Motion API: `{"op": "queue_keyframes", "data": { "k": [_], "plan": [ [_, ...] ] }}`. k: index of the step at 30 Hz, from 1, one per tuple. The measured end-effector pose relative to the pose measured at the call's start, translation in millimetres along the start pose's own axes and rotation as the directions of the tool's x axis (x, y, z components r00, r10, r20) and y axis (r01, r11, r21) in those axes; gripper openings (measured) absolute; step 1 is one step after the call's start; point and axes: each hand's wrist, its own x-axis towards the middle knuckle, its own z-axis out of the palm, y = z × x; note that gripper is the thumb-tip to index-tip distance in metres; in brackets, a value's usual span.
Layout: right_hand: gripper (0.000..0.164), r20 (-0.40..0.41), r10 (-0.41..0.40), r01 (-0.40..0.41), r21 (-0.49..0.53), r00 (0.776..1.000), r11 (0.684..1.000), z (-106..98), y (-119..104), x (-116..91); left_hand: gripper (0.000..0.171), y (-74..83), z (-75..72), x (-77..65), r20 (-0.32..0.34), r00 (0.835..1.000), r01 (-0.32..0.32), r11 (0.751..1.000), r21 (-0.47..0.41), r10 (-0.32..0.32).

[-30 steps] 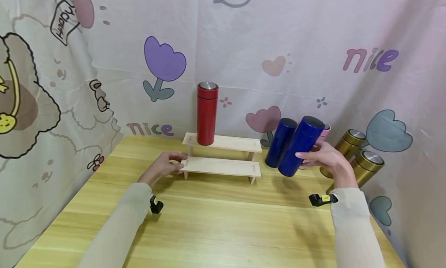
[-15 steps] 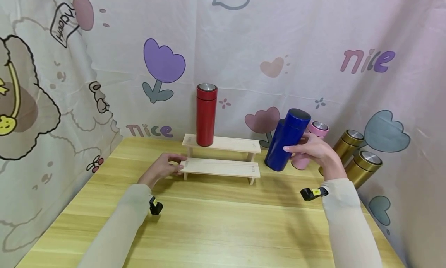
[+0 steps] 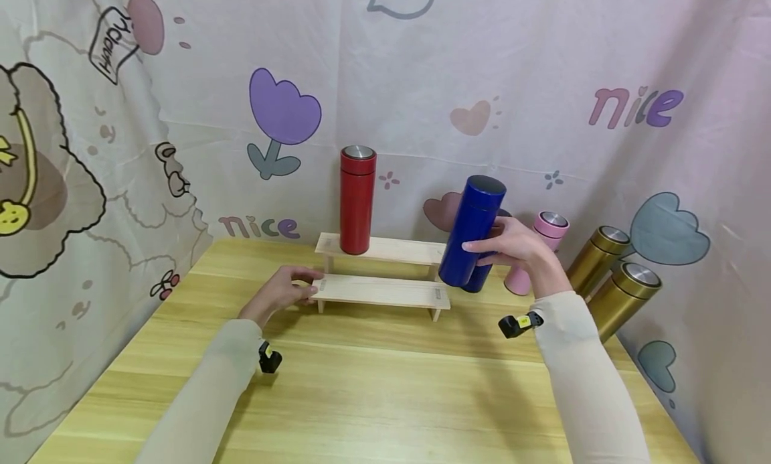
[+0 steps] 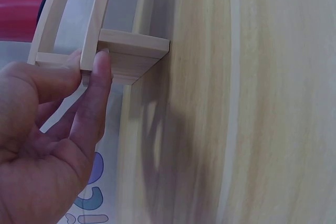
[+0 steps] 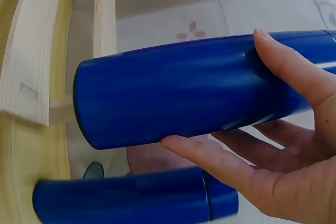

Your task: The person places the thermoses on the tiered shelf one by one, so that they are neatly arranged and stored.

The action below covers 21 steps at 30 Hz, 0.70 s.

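Observation:
A blue thermos flask (image 3: pixel 466 229) is held by my right hand (image 3: pixel 512 245), tilted, its base over the right end of a two-tier wooden shelf (image 3: pixel 385 290). In the right wrist view, thumb and fingers wrap the upper part of this flask (image 5: pixel 184 90). Behind it stands a second blue flask (image 5: pixel 126 195), mostly hidden in the head view. My left hand (image 3: pixel 284 291) pinches the left end of the lower shelf board; the left wrist view shows thumb and finger on the board's edge (image 4: pixel 94 35). A red flask (image 3: pixel 357 203) stands upright on the upper board.
To the right of the blue flasks stands a pink flask (image 3: pixel 549 229), partly behind my right hand. Two gold flasks (image 3: pixel 626 296) are at the table's right edge. A printed curtain (image 3: pixel 530 62) hangs directly behind the wooden table (image 3: pixel 385 397).
My right hand has carried the blue flask leftward and up, from beside the second blue flask to the shelf's right end. My left hand has stayed on the board.

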Motion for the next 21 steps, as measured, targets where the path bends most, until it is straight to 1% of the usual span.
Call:
{"op": "queue_keyframes", "data": {
  "k": [5, 12, 21],
  "plan": [
    [0.091, -0.005, 0.001, -0.001, -0.01, 1.0, 1.0, 9, -7, 7, 0.039, 0.0, 2.3, 0.9, 0.001, 1.0, -0.005, 1.0, 0.005, 0.005],
    [0.095, -0.049, 0.001, -0.003, -0.036, 0.999, 0.999, 18, -17, 17, 0.038, 1.0, 2.5, 1.9, -0.013, 1.0, 0.006, 1.0, 0.02, -0.006],
    [0.093, -0.044, -0.022, 0.021, -0.026, 0.999, 0.999, 32, -24, 26, 0.039, 2.0, 0.6, -0.6, -0.012, 1.0, 0.004, 1.0, 0.018, -0.003]
  ]
}}
